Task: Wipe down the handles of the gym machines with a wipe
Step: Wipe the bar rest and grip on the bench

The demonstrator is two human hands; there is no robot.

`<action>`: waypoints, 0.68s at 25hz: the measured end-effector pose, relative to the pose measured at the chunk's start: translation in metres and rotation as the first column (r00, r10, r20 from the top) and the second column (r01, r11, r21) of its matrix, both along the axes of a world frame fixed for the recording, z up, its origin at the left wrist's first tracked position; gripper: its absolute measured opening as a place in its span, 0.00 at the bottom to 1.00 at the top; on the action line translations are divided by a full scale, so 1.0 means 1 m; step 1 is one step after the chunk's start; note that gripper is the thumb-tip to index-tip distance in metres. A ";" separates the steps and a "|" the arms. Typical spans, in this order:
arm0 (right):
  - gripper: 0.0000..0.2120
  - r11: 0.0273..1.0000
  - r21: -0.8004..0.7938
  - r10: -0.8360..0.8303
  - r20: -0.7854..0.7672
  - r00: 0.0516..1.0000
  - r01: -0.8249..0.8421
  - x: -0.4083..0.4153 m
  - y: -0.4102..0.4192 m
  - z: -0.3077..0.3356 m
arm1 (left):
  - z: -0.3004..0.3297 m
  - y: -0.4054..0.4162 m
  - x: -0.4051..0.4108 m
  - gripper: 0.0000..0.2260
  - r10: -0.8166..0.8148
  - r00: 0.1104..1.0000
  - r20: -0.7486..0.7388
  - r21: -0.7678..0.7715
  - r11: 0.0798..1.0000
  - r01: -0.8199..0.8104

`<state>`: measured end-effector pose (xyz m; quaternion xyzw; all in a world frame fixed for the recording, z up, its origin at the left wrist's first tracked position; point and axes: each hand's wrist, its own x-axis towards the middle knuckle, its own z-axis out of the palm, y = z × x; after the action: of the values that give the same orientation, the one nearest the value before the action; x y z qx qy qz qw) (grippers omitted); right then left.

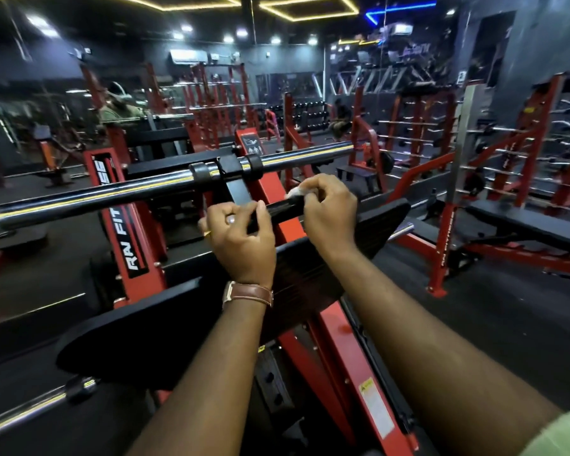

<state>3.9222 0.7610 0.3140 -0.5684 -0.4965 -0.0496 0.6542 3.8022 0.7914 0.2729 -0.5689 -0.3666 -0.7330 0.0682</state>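
Observation:
A short black handle juts across a red-and-black gym machine in front of me. My left hand, with a brown watch strap at the wrist, grips the handle's left part with curled fingers. My right hand curls round the handle's right part and pinches a small white wipe against it. Only a bit of the wipe shows above my fingers.
A long chrome bar runs across just behind the handle. A wide black pad lies under my forearms. Red racks, benches and barbell stands fill the room; a seated person is far back.

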 end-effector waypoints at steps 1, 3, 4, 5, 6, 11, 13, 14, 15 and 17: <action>0.11 0.999 0.009 0.052 0.040 0.998 -0.052 -0.009 -0.004 -0.003 | 0.002 0.000 -0.003 0.06 0.170 0.975 -0.144 0.035 0.985 -0.167; 0.11 0.994 0.018 0.109 0.041 0.993 -0.109 -0.008 -0.009 -0.005 | 0.010 -0.003 -0.010 0.11 0.403 0.826 -0.393 0.110 0.913 -0.393; 0.11 0.997 0.036 0.075 -0.009 0.997 -0.074 0.001 -0.006 -0.002 | 0.015 -0.007 -0.014 0.15 0.425 0.731 -0.535 0.128 0.895 -0.427; 0.11 0.999 0.050 0.015 -0.073 0.997 -0.011 0.009 -0.002 0.000 | 0.021 -0.011 -0.017 0.19 0.400 0.623 -0.672 0.117 0.888 -0.444; 0.11 0.997 0.048 -0.045 -0.132 0.990 0.052 0.010 0.001 0.001 | 0.029 -0.016 -0.018 0.22 0.337 0.504 -0.795 0.081 0.883 -0.463; 0.12 0.987 0.154 0.048 -0.006 0.999 -0.046 -0.019 -0.006 -0.017 | 0.066 -0.015 0.002 0.09 -0.003 0.292 -0.956 -0.137 0.888 -0.439; 0.12 0.982 0.179 -0.029 -0.132 0.991 0.052 0.004 0.003 -0.008 | 0.072 -0.011 0.008 0.07 -0.053 0.273 -0.961 -0.166 0.898 -0.408; 0.11 0.984 0.146 -0.077 -0.191 0.979 0.106 0.010 0.005 -0.004 | 0.075 -0.010 0.010 0.08 -0.062 0.242 -0.968 -0.157 0.904 -0.397; 0.11 0.986 0.117 -0.097 -0.203 0.974 0.122 0.011 0.007 -0.003 | 0.077 -0.010 0.011 0.09 -0.077 0.203 -0.976 -0.154 0.905 -0.397; 0.11 0.994 0.098 -0.041 -0.088 0.995 0.050 0.002 0.004 -0.007 | 0.083 -0.012 0.013 0.14 -0.122 0.156 -0.980 -0.177 0.892 -0.417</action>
<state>3.9245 0.7653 0.3066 -0.5475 -0.4518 -0.0649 0.7013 3.8152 0.7793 0.3561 -0.8634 -0.4354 -0.0868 0.2396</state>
